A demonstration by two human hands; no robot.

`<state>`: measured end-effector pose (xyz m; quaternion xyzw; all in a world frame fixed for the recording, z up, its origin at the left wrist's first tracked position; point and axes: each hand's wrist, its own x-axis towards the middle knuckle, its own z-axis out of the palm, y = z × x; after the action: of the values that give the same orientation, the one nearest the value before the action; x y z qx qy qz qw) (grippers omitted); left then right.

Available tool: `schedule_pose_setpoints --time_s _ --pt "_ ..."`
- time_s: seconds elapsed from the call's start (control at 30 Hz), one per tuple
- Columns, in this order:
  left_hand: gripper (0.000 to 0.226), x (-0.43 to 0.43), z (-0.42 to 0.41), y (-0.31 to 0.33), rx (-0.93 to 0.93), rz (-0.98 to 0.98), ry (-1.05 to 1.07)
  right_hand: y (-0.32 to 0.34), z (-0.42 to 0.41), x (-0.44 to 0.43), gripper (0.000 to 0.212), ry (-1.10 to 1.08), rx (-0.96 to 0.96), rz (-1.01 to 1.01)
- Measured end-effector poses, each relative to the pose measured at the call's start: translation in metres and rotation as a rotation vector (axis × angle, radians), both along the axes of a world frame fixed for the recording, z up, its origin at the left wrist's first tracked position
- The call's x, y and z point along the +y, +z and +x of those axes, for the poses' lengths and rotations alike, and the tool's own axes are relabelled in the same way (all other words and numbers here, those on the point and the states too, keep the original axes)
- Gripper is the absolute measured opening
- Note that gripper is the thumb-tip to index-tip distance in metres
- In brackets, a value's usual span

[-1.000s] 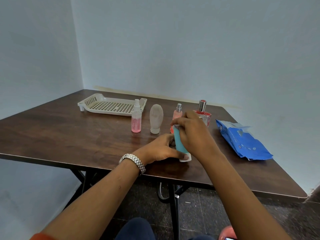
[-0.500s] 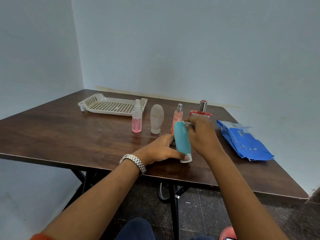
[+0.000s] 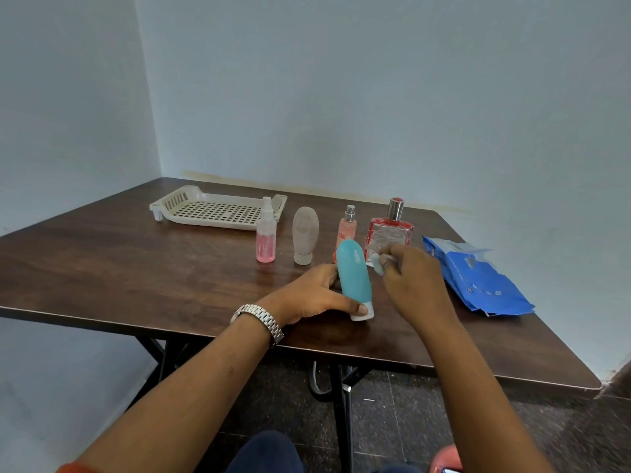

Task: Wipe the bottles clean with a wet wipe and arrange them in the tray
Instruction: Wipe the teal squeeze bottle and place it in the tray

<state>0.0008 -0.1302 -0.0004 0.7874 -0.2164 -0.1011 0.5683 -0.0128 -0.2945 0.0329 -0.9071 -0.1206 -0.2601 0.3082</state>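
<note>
Teal bottle [image 3: 353,279] stands cap-down on the desk [image 3: 136,268], tilted slightly, near the front edge. My left hand [image 3: 314,297] wraps its lower part, thumb pressed across just above the white cap [image 3: 362,313]. My right hand [image 3: 411,279] hovers just beside the bottle, apart from it, its grip pinching a small wad of wipe [image 3: 377,262] between thumb and fingers.

Handling, as I judge it: the bottle looks like a soft squeeze tube, light and yielding, so a firm squeeze could dent it or force the contents out. Wiped wet, its smooth skin would probably turn slippery. I would hold it low, by the stiffer cap and shoulder, and wipe the upper body.

Behind it stand a pink spray [image 3: 266,238], a grey bottle [image 3: 305,233], a slim pink bottle [image 3: 347,227] and a glass perfume [image 3: 389,235], the last likely heavy and breakable. The tray [image 3: 211,211] at the far left holds nothing yet. The wipe pack [image 3: 478,278] lies at right.
</note>
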Motion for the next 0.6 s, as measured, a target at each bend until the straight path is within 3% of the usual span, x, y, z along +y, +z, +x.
schedule_pose_setpoints --time_s 0.17,0.6 --pt "0.042 0.001 0.001 -0.001 0.007 -0.01 -0.005 0.009 0.004 0.015 0.017 0.091 -0.219 0.106" --pt "0.039 0.002 0.001 -0.001 0.029 -0.074 -0.043 -0.028 -0.012 0.007 0.029 0.242 -0.327 -0.031"
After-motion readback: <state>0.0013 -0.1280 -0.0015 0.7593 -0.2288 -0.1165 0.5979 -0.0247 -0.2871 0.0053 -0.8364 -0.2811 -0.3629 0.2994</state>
